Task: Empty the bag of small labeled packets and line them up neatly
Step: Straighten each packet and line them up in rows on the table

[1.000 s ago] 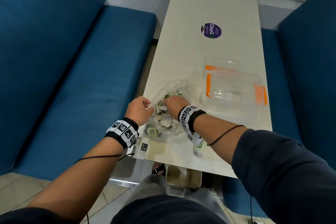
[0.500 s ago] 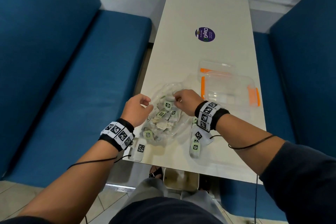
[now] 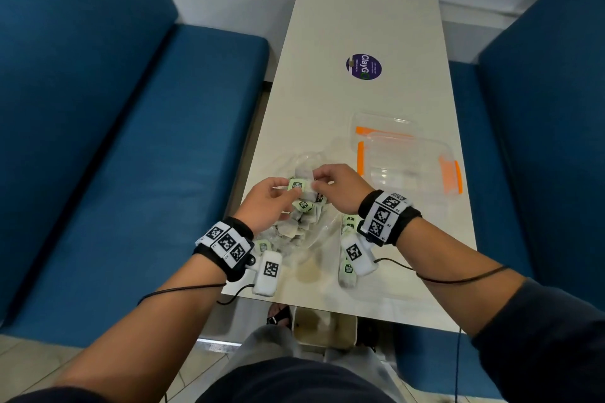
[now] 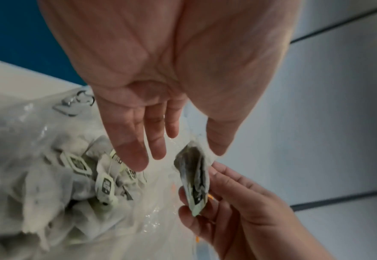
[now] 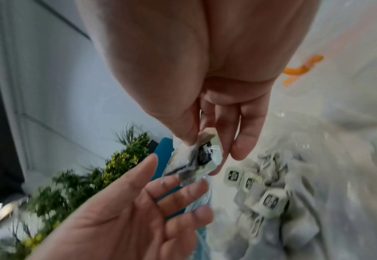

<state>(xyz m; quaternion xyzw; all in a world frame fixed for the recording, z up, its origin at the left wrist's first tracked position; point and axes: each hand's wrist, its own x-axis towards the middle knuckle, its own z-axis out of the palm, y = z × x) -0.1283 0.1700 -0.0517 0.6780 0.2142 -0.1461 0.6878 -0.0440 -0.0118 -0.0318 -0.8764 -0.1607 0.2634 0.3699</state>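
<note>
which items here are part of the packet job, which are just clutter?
Job:
- clear plastic bag with the pile of packets inside
- packet in hand, pinched by the right hand; left hand open beside it
- packets already laid out on the table

Clutter:
- clear container with orange clips
- purple round sticker

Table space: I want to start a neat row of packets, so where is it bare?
The table is bare beyond the purple sticker, and between the sticker and the clear box. A smaller patch lies at the near right edge. It is crowded around the bag, the loose packets and both hands.
</note>
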